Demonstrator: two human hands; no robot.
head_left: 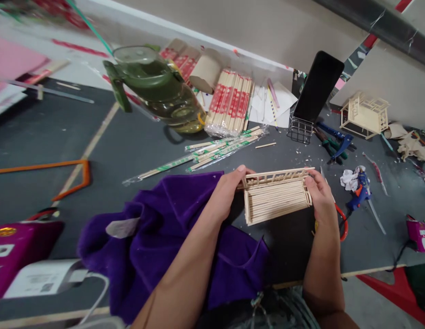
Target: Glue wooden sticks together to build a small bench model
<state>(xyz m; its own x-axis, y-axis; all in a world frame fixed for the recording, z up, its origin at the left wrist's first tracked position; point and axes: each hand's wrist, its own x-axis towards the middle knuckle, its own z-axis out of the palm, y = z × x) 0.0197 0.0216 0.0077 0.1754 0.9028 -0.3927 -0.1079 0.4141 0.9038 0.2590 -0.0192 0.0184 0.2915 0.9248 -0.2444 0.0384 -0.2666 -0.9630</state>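
Between my two hands is a small wooden stick model [277,201], a slatted floor with a low railing along its far edge, tilted above the dark table. My left hand [229,189] grips its left end, with the thumb near the railing corner. At the right end, my right hand [320,192] holds the model with thumb and fingers closed on the side. Some of the fingers are hidden behind the model. A purple cloth [164,228] lies crumpled under my left forearm. Orange-handled scissors [343,222] lie partly hidden beside my right wrist.
Wrapped chopsticks [212,151], a bundled chopstick pack [231,103] and a green jug [160,87] stand beyond my hands. A phone [318,84] leans in a wire stand. Rightward are pliers [330,146], a blue glue gun [361,189] and another stick model [364,114]. An orange saw frame [84,173] lies left.
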